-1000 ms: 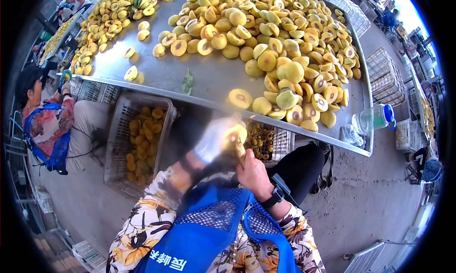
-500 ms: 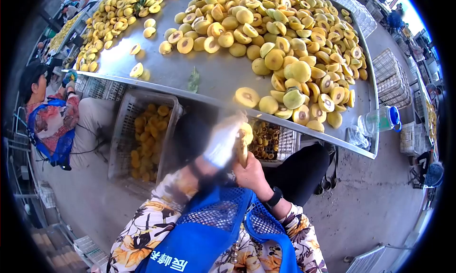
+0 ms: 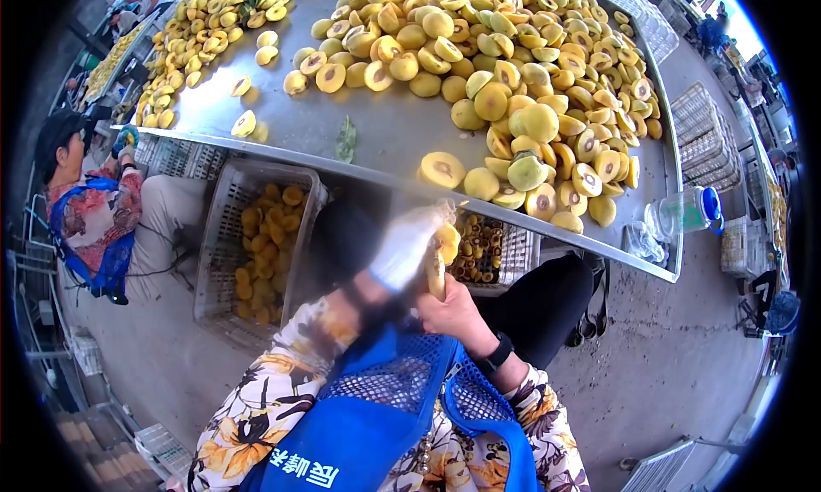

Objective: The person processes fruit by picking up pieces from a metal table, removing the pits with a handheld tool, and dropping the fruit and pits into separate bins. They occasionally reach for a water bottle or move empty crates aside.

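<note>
My left hand point(image 3: 415, 242), in a white glove and smeared by motion, is closed on a yellow fruit half point(image 3: 447, 240) below the metal table's front edge. My bare right hand point(image 3: 453, 308), with a dark watch at the wrist, grips a pale yellow handle point(image 3: 435, 275). The handle stands roughly upright, its top against the fruit; its tip is hidden. Behind my hands, a crate point(image 3: 519, 257) under the table holds small hollow brown and yellow pieces. A cut fruit half point(image 3: 442, 169) lies face up at the table edge above my hands.
Many halved fruits point(image 3: 513, 90) are heaped on the metal table point(image 3: 291, 163). A plastic jar with a blue lid point(image 3: 684, 211) lies at the right corner. A crate of yellow fruit point(image 3: 214, 261) is at left, near a seated co-worker point(image 3: 94, 210). Stacked crates point(image 3: 705, 137) stand at right.
The table and its fruit sit very slightly differently in view. Both hands keep nearly the same place, with the gloved one still blurred.
</note>
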### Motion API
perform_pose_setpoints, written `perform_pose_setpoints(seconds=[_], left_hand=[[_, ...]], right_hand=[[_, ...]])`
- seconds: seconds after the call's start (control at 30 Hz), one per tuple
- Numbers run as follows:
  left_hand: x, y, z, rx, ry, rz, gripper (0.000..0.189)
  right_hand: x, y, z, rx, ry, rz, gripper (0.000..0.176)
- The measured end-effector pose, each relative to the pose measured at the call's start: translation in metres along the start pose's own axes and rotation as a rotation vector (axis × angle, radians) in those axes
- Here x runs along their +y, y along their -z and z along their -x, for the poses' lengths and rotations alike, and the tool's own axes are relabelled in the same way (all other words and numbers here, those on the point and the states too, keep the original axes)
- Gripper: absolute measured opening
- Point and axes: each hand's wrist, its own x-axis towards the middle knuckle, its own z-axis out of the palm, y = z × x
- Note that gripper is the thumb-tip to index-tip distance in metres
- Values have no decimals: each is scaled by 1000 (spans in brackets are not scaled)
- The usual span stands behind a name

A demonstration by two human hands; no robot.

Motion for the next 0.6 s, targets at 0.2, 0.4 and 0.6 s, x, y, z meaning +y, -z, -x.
perform_pose_setpoints(seconds=[0.2, 0.4, 0.6], left_hand=[[-10, -1, -3, -42, -152, 0, 30], [4, -8, 4, -22, 25, 311, 30], [0, 0, 16, -38, -130, 209, 39]], right_hand=[[8, 7, -1, -182, -67, -347, 11], [12, 19, -7, -482, -122, -701, 10], [17, 18, -18, -735, -6, -636, 10]])
